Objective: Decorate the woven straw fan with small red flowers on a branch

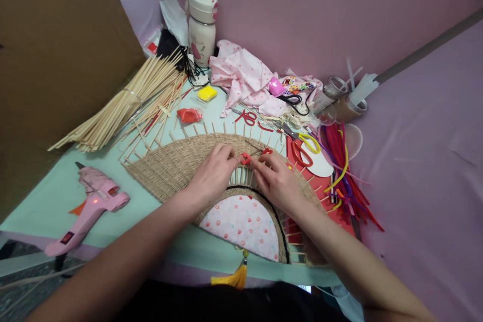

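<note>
A woven fan (181,158) of tan cord on thin wooden sticks lies in front of me. Its half-round base is covered in flower-print fabric (241,221), edged with a black line, and a yellow tassel (236,276) hangs below. Over the woven band, a small red flower (245,159) sits between my fingertips. My left hand (215,168) pinches it from the left, and my right hand (277,178) grips it from the right with bent fingers. Just behind the right fingers is a second red flower (267,151), partly hidden.
On the left lie a pink glue gun (94,206) with a lit light and a bundle of sticks (124,105). Behind stand a bottle (202,35) and crumpled pink fabric (245,75). Scissors (302,153) and coloured pipe cleaners (345,171) are on the right.
</note>
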